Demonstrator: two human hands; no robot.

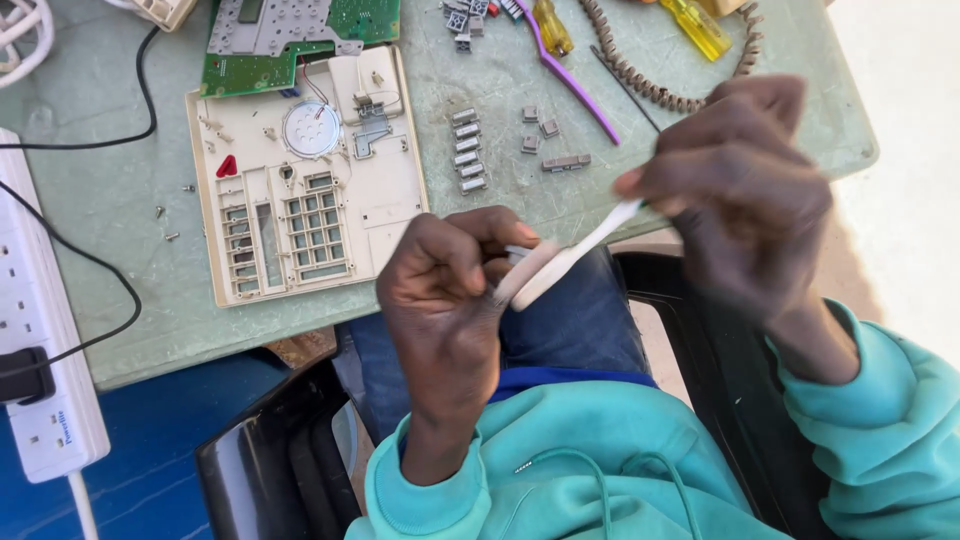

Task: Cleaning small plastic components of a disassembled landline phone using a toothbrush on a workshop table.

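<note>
Bench clutter everywhere: opened beige casing, green circuit board, grey keys, screwdrivers, coiled cord. Left hand is fisted around a small beige part over the lap, right hand pinches a white brush against it.

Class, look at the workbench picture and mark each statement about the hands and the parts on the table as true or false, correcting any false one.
1. The left hand grips a small cream part. True.
2. The right hand holds a yellow screwdriver. False: it holds a white brush handle; the screwdrivers lie on the table.
3. The cream casing lies on the table. True.
4. The purple brush lies on the person's lap. False: it lies on the table.
</note>
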